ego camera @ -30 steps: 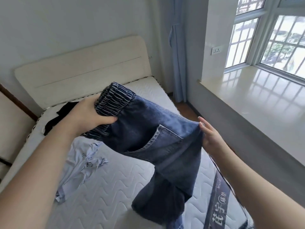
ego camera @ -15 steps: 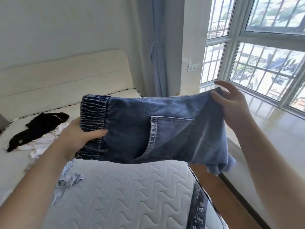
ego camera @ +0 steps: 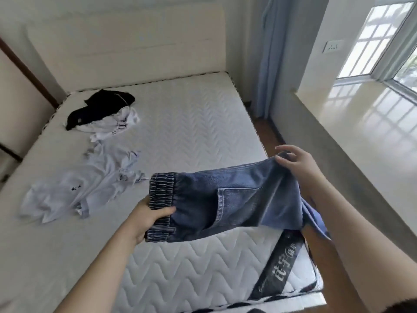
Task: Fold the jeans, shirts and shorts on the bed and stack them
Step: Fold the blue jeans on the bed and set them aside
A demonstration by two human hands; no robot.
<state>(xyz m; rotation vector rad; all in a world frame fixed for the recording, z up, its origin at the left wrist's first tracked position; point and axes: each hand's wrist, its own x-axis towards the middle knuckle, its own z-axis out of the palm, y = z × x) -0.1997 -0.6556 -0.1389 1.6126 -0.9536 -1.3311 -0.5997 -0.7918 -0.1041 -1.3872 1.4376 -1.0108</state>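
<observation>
Jeans (ego camera: 225,199): in fold, my left hand (ego camera: 146,216) gripping waistband, right hand (ego camera: 297,163) pinching far edge. Unfolded on bed (ego camera: 191,123): pale shirt (ego camera: 90,186), black garment (ego camera: 101,107). No stack.

The jeans (ego camera: 225,199) hide the right hand's fingertips; their legs hang unseen.

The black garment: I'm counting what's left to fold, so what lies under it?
A crumpled white shirt shows beneath the black garment. Whatever else lies under them is covered.
</observation>
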